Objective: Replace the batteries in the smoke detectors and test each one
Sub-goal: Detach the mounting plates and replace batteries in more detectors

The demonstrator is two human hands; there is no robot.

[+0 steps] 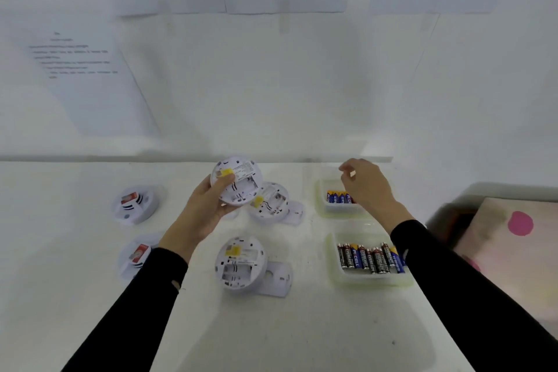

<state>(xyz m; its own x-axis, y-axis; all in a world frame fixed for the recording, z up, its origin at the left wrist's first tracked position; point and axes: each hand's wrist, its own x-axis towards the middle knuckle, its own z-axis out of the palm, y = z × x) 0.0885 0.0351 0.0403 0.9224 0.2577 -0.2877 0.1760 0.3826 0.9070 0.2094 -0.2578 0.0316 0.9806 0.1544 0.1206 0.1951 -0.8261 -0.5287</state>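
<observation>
Gripping a white smoke detector [237, 183] raised above the table [271, 335], the left hand [205, 211] turns the unit's back to the head camera, thumb on a yellow label. The battery bay is too blurred to tell whether cells sit in it.

The right hand [363, 184] hovers over the far tray [320, 201] of blue batteries [338, 197]. Its fingers curl downward, but I cannot tell whether they pinch anything, and the hand hides part of that tray.

A second detector [270, 201] lies back-up just behind the held one, partly covered by it. The near detector [240, 264] lies back-up, its bay apparently empty. The right sleeve cuts off the near tray [334, 276] of mixed batteries [367, 258]. At left, a face-up detector [134, 204] lies in full view, while the left sleeve hides part of another [137, 255]. The wall papers [90, 69] are unreadable.
</observation>
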